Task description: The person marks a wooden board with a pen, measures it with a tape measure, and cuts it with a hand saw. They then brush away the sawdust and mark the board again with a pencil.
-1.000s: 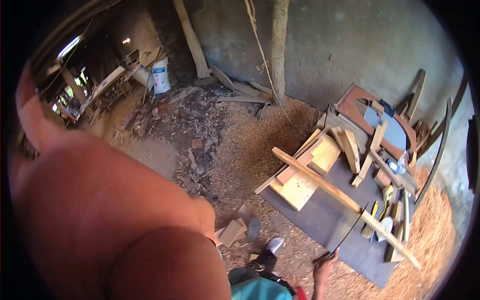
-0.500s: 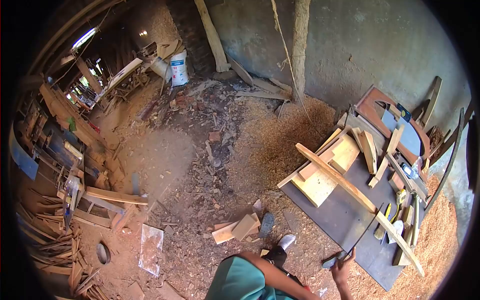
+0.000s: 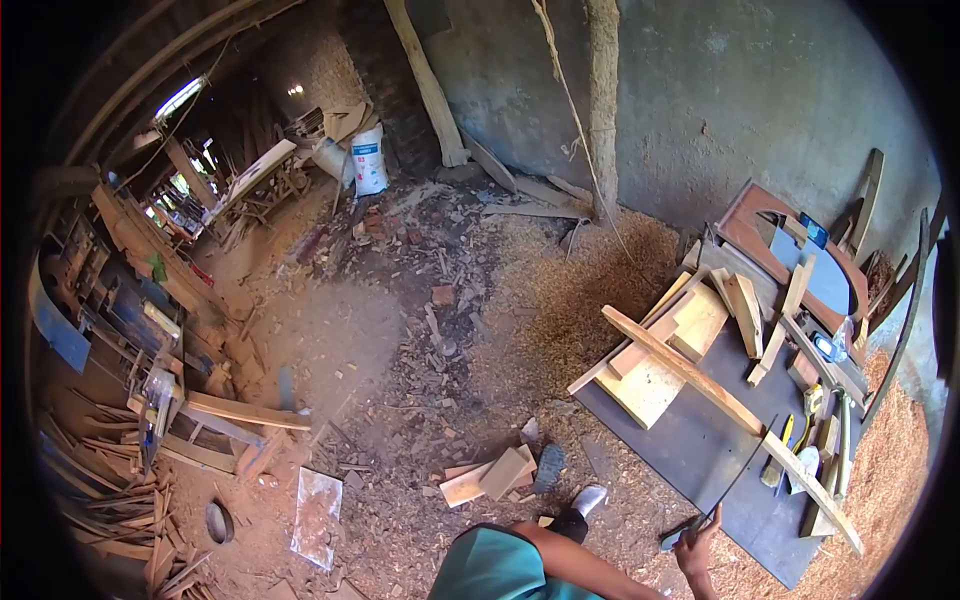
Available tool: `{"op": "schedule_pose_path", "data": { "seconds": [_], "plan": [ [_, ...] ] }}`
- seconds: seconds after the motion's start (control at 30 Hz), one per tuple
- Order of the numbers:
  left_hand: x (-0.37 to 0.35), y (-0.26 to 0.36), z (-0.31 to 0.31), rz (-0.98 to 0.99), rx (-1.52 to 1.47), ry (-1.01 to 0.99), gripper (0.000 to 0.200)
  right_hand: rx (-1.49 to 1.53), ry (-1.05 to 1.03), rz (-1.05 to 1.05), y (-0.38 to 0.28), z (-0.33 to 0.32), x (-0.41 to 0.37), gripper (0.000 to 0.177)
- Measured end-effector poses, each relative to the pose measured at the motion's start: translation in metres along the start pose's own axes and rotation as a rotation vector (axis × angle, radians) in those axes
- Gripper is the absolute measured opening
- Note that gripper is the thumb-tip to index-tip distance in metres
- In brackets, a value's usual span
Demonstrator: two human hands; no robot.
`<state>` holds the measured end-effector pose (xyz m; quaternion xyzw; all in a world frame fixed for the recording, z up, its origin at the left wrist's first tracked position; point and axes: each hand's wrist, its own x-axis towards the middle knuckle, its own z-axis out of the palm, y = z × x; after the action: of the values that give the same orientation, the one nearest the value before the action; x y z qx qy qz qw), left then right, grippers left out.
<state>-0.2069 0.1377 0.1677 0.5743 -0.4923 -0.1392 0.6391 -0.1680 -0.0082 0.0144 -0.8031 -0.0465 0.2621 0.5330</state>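
My right hand (image 3: pixel 696 548) is closed around the handle end of a handsaw (image 3: pixel 742 474), seen nearly edge-on as a thin dark blade. The blade slants up and right, and its far end overlaps a long wooden batten (image 3: pixel 690 372). That batten lies diagonally across a dark tabletop (image 3: pixel 690 455), over a wide pale board (image 3: pixel 645 388) and shorter offcuts. Near the blade's tip lie a brush (image 3: pixel 771 472) and a yellow-handled tool (image 3: pixel 787 432). My left arm, in a teal sleeve (image 3: pixel 490 565), runs along the bottom edge; its hand is out of view.
A yellow tape measure (image 3: pixel 812 401) and a wooden frame with an oval opening (image 3: pixel 750 215) are on the right. Sawdust (image 3: pixel 560 300) and scraps cover the floor. Offcuts (image 3: pixel 490 475) lie near my foot (image 3: pixel 590 498). A white sack (image 3: pixel 369 165) stands at the back.
The whole scene has shifted slightly right and down as my head moved. My right hand keeps its grip on the handsaw, and the blade still overlaps the batten.
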Motion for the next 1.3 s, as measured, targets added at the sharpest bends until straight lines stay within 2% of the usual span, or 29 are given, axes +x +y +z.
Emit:
{"op": "schedule_pose_path", "data": {
  "seconds": [0.1,0.13,0.17,0.2,0.23,0.27,0.3,0.37,0.43,0.5,0.57,0.6,0.7,0.73,0.8,0.83,0.93,1.03,1.1,1.23,1.3],
  "plan": [
    [-0.004,-0.006,-0.015,-0.118,-0.231,-0.283,0.008,-0.109,0.078,-0.154,0.041,-0.003,0.012,0.089],
    [-0.011,0.003,-0.038,-0.165,-0.167,-0.213,0.007,-0.201,0.114,-0.260,0.051,-0.002,0.018,0.088],
    [-0.021,0.020,-0.068,-0.184,0.136,0.047,0.017,-0.270,0.138,-0.343,0.062,-0.006,0.016,0.086],
    [-0.020,0.101,-0.106,-0.322,0.609,0.326,0.028,-0.297,0.149,-0.377,0.070,-0.010,0.016,0.085],
    [-0.025,0.129,-0.122,-0.006,0.735,0.719,0.037,-0.301,0.152,-0.395,0.074,-0.010,0.017,0.083],
    [-0.019,0.173,-0.133,0.223,0.790,0.942,0.044,-0.060,0.120,-0.129,0.050,-0.008,0.006,0.083],
    [-0.020,0.210,-0.140,0.486,0.882,1.076,0.044,-0.239,0.165,-0.294,0.059,-0.007,0.008,0.083],
    [-0.037,0.264,-0.146,0.785,1.115,1.165,0.045,-0.072,0.114,-0.014,0.022,-0.004,-0.004,0.082],
    [-0.051,0.286,-0.144,0.894,1.213,1.109,0.045,-0.476,0.132,-0.499,0.035,0.022,0.029,0.081],
    [-0.060,0.280,-0.143,0.892,1.221,1.101,0.045,-0.773,0.278,-0.696,0.040,0.001,0.040,0.080],
    [-0.064,0.274,-0.145,0.789,1.185,1.098,0.046,-0.590,0.290,-0.457,0.026,0.024,-0.008,0.079],
    [-0.065,0.267,-0.144,0.823,1.156,1.073,0.046,-0.361,0.315,-0.332,0.016,0.019,0.002,0.079],
    [-0.069,0.255,-0.145,0.796,1.127,1.019,0.047,-0.341,0.277,-0.274,0.025,0.012,-0.002,0.080],
    [-0.069,0.249,-0.145,0.798,1.120,0.998,0.047,-0.250,0.246,-0.210,0.038,0.009,-0.004,0.080],
    [-0.068,0.250,-0.153,0.802,1.101,0.983,0.047,-0.402,0.382,-0.497,0.039,0.009,0.008,0.080],
    [-0.063,0.246,-0.155,0.789,1.093,0.982,0.048,-0.346,0.322,-0.252,0.026,0.009,-0.001,0.078],
    [-0.050,0.236,-0.161,0.768,1.059,0.975,0.048,-0.178,0.329,-0.063,0.016,0.015,-0.005,0.075],
    [-0.038,0.226,-0.161,0.776,1.021,0.970,0.049,-0.257,0.402,-0.097,-0.003,0.026,-0.008,0.072],
    [-0.031,0.220,-0.164,0.773,0.986,0.951,0.049,-0.317,0.487,-0.262,0.006,0.030,0.000,0.072],
    [-0.011,0.208,-0.177,0.757,0.879,0.873,0.050,-0.161,0.462,-0.153,-0.009,0.034,-0.011,0.073],
    [-0.004,0.197,-0.178,0.768,0.801,0.843,0.051,-0.200,0.483,-0.173,-0.005,0.032,-0.008,0.075]
  ]
}}
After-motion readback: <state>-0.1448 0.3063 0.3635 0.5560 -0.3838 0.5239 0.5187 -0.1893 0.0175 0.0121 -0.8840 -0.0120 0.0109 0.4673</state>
